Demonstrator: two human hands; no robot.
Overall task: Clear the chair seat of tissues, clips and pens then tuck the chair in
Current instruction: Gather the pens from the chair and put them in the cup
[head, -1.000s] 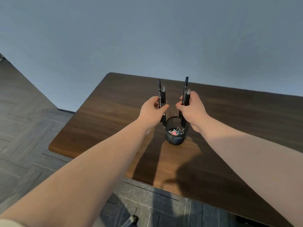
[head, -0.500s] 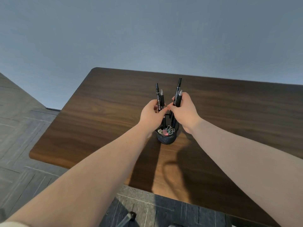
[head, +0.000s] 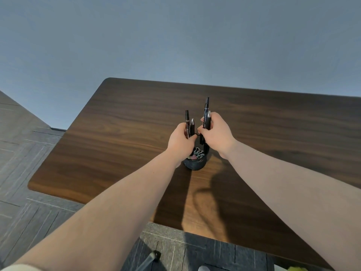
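Above the round black cup (head: 195, 165) of wire clips (head: 197, 152), your left hand (head: 180, 142) pinches two slim pens (head: 189, 125); your right hand (head: 216, 133) grips two taller pens (head: 206, 114).

4 slim black pens stand upright at the centre of the frame: 2 black pens on the left (head: 188, 122), one with a silver tip, and 2 black pens on the right (head: 206, 112), one taller and one silver-tipped. 1 small round dark cup (head: 195, 164) sits below them, just under the centre. Inside it lies a cluster of pastel metal binder clips (head: 197, 153), too tangled to count exactly. 2 bare hands show, 1 left hand (head: 180, 141) and 1 right hand (head: 217, 133). 1 dark brown wooden desk (head: 117, 143) fills the middle of the frame.
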